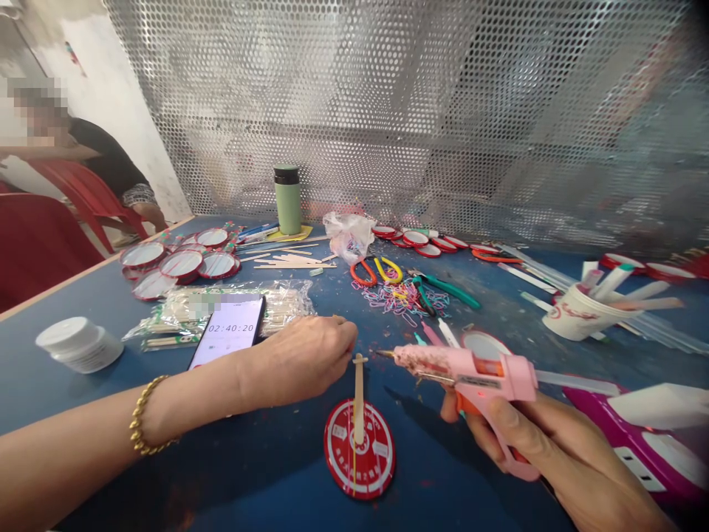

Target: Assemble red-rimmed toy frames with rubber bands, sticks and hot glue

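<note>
Near the worktop's (266, 465) near edge, a red disc (360, 452) lies flat with a wooden stick (359, 399) standing upright on its middle, a short crosspiece at the stick's top. The left hand (304, 358) reaches in from the left edge. Its grip is narrow, with the fingertips drawn together against the crosspiece, but the pads are hidden, so I cannot tell whether they pinch it. The right hand (532, 443) has its grip wrapped round the handle of a pink glue gun (470, 373), whose nozzle points at the stick's top and stops just short of it. A pink box (653, 443) is cut off at the right edge.

Behind the left hand lies a phone (228, 331), partly covering a bag of sticks (277, 299). White lids (80, 343) are stacked near the left edge, and a paper cup (579, 314) stands towards the right. Mid-worktop are paper clips (399, 299) and green pliers (448, 290). Along the far edge are red-rimmed lids (182, 262) and a green flask (287, 199), in front of a perforated metal screen (443, 111). A person (100, 170) sits beyond the far left corner.
</note>
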A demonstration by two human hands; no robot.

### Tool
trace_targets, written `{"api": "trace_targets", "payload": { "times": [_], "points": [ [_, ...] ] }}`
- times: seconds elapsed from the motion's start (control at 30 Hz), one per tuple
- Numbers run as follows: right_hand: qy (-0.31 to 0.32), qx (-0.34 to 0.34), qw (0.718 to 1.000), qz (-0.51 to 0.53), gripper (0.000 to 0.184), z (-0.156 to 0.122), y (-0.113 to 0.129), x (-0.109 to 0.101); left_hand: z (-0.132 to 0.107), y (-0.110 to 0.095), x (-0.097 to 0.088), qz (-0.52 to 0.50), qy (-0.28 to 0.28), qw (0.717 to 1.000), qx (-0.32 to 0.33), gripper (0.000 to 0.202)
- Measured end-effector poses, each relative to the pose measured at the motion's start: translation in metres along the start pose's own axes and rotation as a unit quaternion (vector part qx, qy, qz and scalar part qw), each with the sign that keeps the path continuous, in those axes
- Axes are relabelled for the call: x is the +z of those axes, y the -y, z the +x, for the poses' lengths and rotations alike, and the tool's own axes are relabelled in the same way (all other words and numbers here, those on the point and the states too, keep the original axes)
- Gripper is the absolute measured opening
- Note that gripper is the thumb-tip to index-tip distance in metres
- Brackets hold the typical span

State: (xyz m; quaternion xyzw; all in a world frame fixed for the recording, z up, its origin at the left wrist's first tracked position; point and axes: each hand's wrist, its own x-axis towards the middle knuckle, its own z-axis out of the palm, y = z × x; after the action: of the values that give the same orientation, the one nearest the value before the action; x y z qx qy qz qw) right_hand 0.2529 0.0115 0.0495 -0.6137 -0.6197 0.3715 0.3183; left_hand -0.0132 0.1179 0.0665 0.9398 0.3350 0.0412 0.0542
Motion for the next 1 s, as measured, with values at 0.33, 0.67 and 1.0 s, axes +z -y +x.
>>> {"api": "trace_targets", "payload": {
  "times": [0.33, 0.67, 1.0],
  "points": [
    [-0.002, -0.01, 1.0, -0.009, 0.045, -0.002, 0.0, -0.001, 0.005, 0.0, 0.01, -0.016, -0.018, 1.0, 0.017, 0.013],
    [-0.009, -0.037, 0.999, -0.019, 0.041, 0.002, -0.004, -0.001, 0.004, -0.001, 0.012, 0.0, -0.021, 1.0, 0.021, 0.015],
    [-0.001, 0.001, 1.0, -0.007, 0.045, 0.0, 0.005, 0.0, 0.005, -0.002, 0.01, 0.011, -0.017, 1.0, 0.02, 0.014]
  ]
}}
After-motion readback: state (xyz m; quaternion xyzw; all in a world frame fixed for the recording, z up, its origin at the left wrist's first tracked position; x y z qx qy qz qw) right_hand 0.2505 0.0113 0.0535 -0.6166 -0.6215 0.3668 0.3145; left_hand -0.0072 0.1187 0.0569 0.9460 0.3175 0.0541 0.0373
